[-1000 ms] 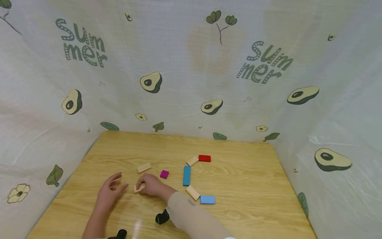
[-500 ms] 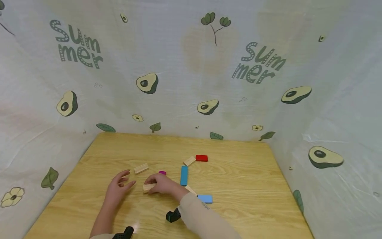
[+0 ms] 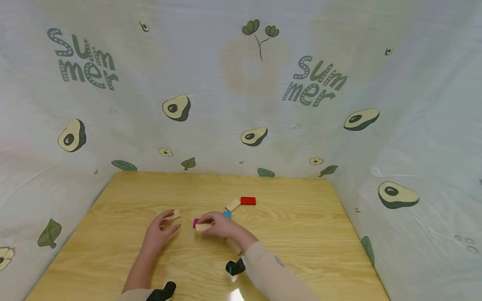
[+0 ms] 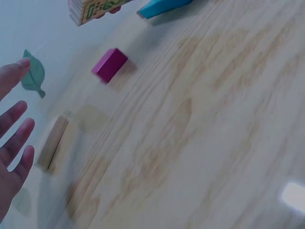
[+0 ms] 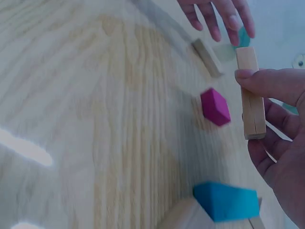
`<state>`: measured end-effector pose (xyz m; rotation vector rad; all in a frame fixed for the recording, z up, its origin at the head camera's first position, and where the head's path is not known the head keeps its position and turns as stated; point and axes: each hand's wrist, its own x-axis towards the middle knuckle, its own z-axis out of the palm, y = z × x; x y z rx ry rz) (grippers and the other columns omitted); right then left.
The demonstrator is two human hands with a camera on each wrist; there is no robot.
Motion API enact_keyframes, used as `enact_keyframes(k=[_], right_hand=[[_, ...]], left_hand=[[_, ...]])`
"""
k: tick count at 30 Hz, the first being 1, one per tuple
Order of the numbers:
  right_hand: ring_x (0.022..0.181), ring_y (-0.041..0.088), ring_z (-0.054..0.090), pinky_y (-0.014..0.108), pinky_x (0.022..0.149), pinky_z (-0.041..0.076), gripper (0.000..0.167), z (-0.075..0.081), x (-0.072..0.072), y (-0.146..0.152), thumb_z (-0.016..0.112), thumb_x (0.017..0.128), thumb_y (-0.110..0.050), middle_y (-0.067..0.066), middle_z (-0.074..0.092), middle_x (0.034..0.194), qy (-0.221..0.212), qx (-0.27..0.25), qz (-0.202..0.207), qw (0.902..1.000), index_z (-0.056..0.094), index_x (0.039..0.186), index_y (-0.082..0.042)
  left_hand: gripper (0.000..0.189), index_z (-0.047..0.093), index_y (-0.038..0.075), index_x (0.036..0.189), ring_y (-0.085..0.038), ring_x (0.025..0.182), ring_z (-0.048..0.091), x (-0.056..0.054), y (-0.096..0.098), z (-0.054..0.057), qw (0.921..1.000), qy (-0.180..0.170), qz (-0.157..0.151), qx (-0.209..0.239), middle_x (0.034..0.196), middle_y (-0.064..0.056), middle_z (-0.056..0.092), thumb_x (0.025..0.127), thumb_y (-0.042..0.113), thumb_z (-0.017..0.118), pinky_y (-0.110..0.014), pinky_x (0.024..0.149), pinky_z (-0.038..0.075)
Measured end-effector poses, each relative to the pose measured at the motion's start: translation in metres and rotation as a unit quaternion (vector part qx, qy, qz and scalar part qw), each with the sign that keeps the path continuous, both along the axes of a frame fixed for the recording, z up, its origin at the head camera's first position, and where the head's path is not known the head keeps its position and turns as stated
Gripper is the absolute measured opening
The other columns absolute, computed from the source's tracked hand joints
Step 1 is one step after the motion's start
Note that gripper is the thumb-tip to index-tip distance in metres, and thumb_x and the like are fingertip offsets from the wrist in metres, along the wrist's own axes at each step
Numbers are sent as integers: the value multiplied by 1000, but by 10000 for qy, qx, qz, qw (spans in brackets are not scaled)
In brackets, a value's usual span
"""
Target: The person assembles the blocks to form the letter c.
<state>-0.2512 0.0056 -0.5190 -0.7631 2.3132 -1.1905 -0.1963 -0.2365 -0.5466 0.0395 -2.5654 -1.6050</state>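
Note:
My right hand (image 3: 222, 225) pinches a wooden block (image 5: 252, 109) between thumb and fingers, above the table. A thin line runs along its side in the right wrist view; green print shows on its end in the left wrist view. Just beyond lies a magenta block (image 5: 215, 107), partly covered by the hand in the head view. My left hand (image 3: 160, 232) holds nothing, its fingers spread and slightly bent. Nearest to it rests a plain wooden block (image 4: 52, 143). A teal-blue block (image 5: 226, 201) lies below the right hand, mostly hidden in the head view.
At the back, a red block (image 3: 248, 201) touches or nearly touches a wooden block (image 3: 233, 205). Another wooden block (image 3: 233, 246) lies partly under the right wrist. A patterned cloth (image 3: 214, 142) hangs behind the wooden table (image 3: 301, 234) and along its sides.
The right hand has carried the wooden block rightward and up off the table, towards the magenta block. My left hand has shifted right and slightly forward. The light blue block is now hidden behind the right arm.

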Motion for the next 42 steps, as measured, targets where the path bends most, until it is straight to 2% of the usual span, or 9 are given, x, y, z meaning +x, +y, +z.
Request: enact_keyframes(k=[6, 14, 21, 25, 30, 34, 42], right_hand=[[104, 10, 57, 29, 92, 46, 30, 2, -5, 30, 75, 87, -10, -7, 64, 113, 32, 61, -249, 9997, 70, 116, -13], [104, 18, 57, 36, 91, 47, 29, 5, -13, 72, 75, 87, -12, -1, 64, 115, 233, -33, -830, 9963, 70, 115, -12], [109, 24, 57, 41, 93, 46, 29, -5, -16, 107, 74, 87, -10, 2, 64, 116, 285, -88, -1097, 9935, 69, 116, -10], [112, 26, 57, 44, 94, 45, 30, -9, -14, 121, 74, 88, -10, 4, 64, 118, 195, -87, -1268, 9917, 68, 118, -10], [113, 28, 56, 45, 93, 46, 31, -13, -12, 133, 73, 89, -12, 6, 63, 120, 139, -33, -1512, 9884, 68, 119, -10], [112, 27, 55, 43, 91, 47, 31, -16, -13, 143, 73, 88, -12, 6, 62, 121, 119, 53, -1792, 9837, 68, 119, -11], [104, 26, 56, 42, 87, 48, 33, -27, -15, 156, 75, 86, -11, 8, 61, 118, 116, 100, -2385, 9710, 68, 118, -10]], left_hand=[[60, 49, 1, 139, -39, 120, 51, -6, 19, 1, 9997, -83, -163, 136, 136, -19, 52, 87, 14, 76, -53, 99, 39], [59, 51, 0, 138, -39, 114, 52, -18, 45, -1, 9980, 89, -558, 294, 134, -22, 53, 85, 7, 76, -54, 97, 38], [60, 51, 2, 139, -35, 116, 52, -29, 75, 0, 9965, -111, -789, 271, 136, -16, 51, 85, 10, 77, -52, 98, 42], [60, 54, 5, 138, -33, 116, 53, -34, 89, -3, 9955, -104, -927, 173, 134, -14, 53, 84, 13, 79, -50, 94, 46], [58, 55, 6, 136, -32, 114, 53, -40, 104, -5, 9928, 6, -1195, -39, 131, -13, 55, 83, 12, 79, -52, 92, 45], [58, 56, 7, 136, -33, 115, 52, -45, 115, -6, 9892, -15, -1456, -167, 131, -12, 55, 83, 13, 79, -54, 93, 44], [60, 57, 7, 134, -35, 119, 51, -56, 128, -13, 9842, 185, -1688, -507, 132, -13, 54, 80, 15, 82, -53, 95, 45]])
